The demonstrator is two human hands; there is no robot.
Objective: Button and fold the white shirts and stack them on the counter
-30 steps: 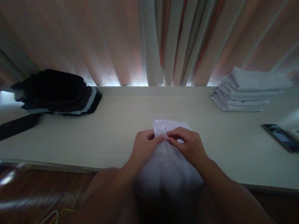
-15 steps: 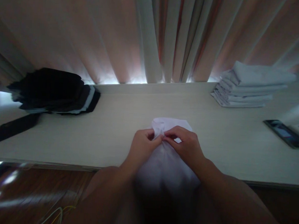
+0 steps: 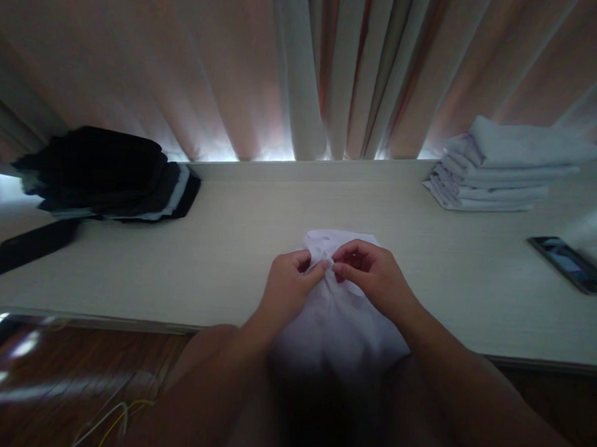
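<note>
A white garment (image 3: 341, 319) lies on the pale table (image 3: 237, 247) in front of me and hangs over its near edge toward my lap. My left hand (image 3: 287, 293) is closed, pinching the cloth near its top. My right hand (image 3: 373, 277) is closed too, with thumb and fingers pinched on the same bunched spot. The fingertips of both hands meet at the middle of the fabric. The garment's top edge shows just beyond my fingers.
A stack of dark folded clothes (image 3: 105, 177) sits at the back left, with a flat black piece (image 3: 27, 249) beside it. Folded white clothes (image 3: 501, 167) are stacked at the back right. A phone (image 3: 571, 264) lies at the right. Curtains (image 3: 306, 70) hang behind.
Both hands stay pinched on the white cloth with small finger shifts. The view has tilted slightly, so the table and stacks sit a little higher.
</note>
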